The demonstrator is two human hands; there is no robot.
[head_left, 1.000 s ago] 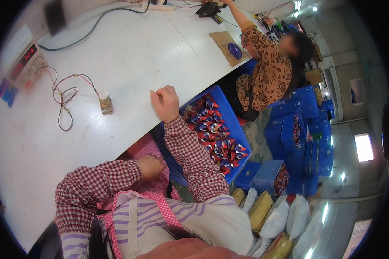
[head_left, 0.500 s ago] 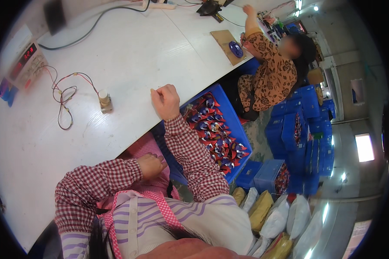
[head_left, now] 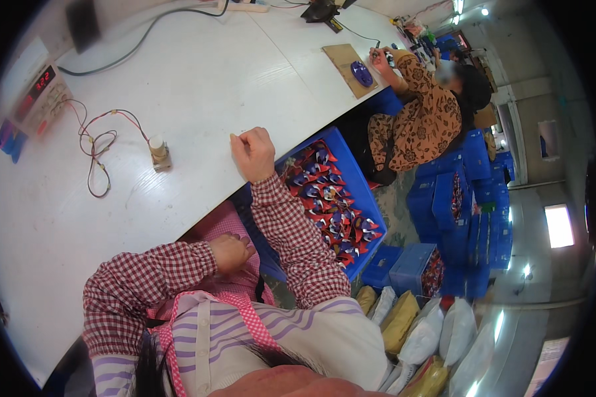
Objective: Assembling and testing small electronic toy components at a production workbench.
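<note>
While the right hand (head_left: 255,152) rests fisted on the white table (head_left: 198,86), the left hand (head_left: 230,253) curls loosely, empty.

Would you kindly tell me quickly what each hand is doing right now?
Left hand: curled shut below the table edge; contents cannot be told.
Right hand: a loose fist resting on the white table; nothing visible in it.

Bin (head_left: 354,173) under table (head_left: 198,86) edge, R of fixture (head_left: 158,152).

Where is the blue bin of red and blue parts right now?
In the head view, the blue bin sits below the white table's near edge, right of centre, just right of the right hand resting on that edge.
</note>
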